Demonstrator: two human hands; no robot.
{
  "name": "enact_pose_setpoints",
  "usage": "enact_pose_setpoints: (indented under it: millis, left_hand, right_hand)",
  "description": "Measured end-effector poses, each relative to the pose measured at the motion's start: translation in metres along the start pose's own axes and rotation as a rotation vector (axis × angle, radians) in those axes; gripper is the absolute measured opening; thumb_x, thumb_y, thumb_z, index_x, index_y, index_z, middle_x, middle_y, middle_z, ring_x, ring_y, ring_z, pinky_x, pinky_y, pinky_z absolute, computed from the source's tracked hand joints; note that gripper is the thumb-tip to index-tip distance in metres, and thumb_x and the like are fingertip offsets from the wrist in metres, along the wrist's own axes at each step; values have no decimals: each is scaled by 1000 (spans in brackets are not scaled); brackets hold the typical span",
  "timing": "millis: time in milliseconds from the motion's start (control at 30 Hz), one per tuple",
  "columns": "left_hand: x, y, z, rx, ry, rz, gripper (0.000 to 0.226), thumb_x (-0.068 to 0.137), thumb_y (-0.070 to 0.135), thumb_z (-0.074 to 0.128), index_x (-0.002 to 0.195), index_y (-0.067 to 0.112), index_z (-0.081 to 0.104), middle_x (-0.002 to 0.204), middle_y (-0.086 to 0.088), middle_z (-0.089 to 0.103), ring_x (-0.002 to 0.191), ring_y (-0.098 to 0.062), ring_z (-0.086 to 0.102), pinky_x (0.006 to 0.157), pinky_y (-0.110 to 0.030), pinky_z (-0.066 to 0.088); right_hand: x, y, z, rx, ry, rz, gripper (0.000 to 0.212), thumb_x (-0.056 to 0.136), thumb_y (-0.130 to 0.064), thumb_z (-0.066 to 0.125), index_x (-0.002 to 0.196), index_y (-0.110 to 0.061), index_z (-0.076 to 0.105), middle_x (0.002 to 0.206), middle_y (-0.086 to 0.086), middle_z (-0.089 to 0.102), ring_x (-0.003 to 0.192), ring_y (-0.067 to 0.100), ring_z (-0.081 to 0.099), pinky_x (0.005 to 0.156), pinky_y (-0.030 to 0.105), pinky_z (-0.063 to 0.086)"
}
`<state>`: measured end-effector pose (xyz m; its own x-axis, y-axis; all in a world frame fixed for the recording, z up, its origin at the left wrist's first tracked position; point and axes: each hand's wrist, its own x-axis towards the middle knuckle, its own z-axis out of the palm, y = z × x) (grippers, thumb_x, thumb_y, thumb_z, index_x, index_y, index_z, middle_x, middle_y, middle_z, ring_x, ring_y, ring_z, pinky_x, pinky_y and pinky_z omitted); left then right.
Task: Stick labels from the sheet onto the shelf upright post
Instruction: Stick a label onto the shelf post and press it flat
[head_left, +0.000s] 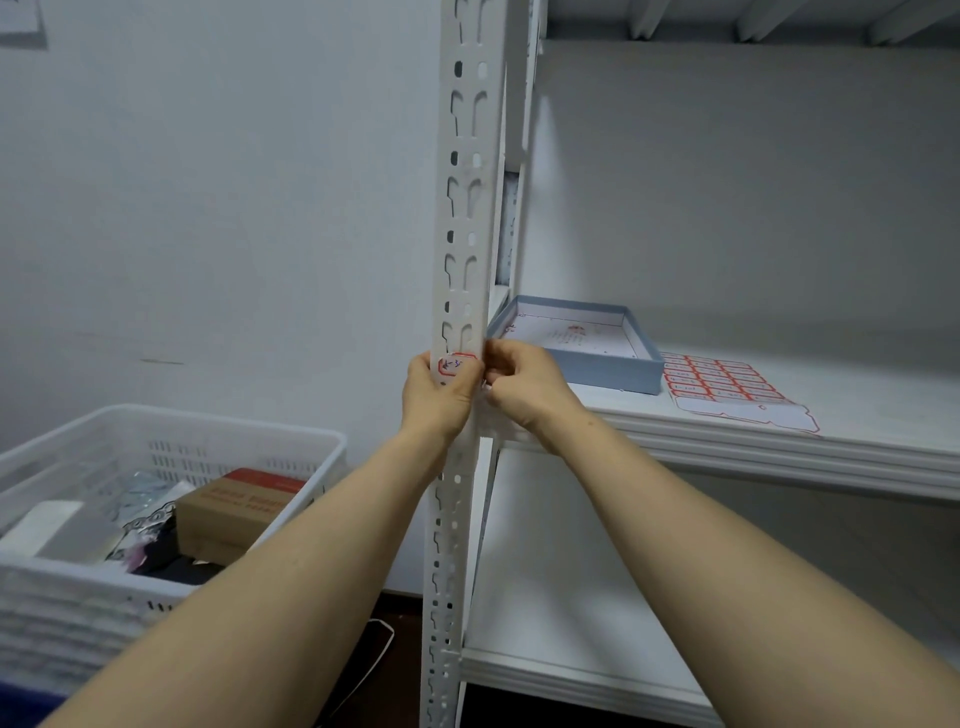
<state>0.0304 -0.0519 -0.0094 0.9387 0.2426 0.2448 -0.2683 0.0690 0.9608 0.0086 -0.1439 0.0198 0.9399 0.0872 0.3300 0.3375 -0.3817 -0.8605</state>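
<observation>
Left grip (439, 396), right grip (523, 387) at label (459, 363) edges

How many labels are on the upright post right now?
1: the red-bordered label on the post, between the left hand and right hand. Others may hide behind the hands.

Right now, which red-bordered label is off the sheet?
The label on the upright post, between the left hand and right hand. The rest sit in rows on the sheet on the shelf.
</observation>
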Motion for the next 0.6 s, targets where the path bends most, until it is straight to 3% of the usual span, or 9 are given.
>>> enact_pose_setpoints:
  millis: [67, 133, 267, 600]
  left_hand:
    - [-1, -2, -2, 23, 6, 23, 36, 86, 18, 63, 117, 6, 50, 93, -1, 59, 74, -7, 55, 63, -16, 44]
    - [-2, -1, -3, 18, -5, 30, 34, 87, 18, 62, 116, 5, 52, 95, -3, 59, 73, -9, 54, 58, -15, 43]
    - [-5, 5, -3, -5, -11, 15, 18, 86, 22, 64, 93, 11, 52, 71, 3, 50, 58, -7, 45, 37, -8, 34]
    - [-7, 13, -2, 86, -6, 13, 13, 89, 19, 55, 95, 9, 49, 71, 2, 43, 59, -9, 40, 38, -9, 35]
  right_hand:
    - [2, 1, -1, -3, -7, 7, 47, 80, 15, 42, 119, -4, 61, 116, 9, 66, 107, 16, 60, 98, 26, 46]
    - [2, 2, -2, 3, -18, 18, 48, 80, 15, 43, 120, -5, 61, 117, 8, 66, 105, 13, 59, 95, 23, 44]
    - [4, 4, -3, 0, -15, 22, 48, 81, 15, 43, 119, -7, 62, 117, 7, 66, 110, 15, 60, 97, 24, 45]
    - [5, 7, 0, -67, 5, 11, 42, 83, 9, 47, 118, -8, 63, 115, 7, 67, 110, 20, 60, 100, 33, 46]
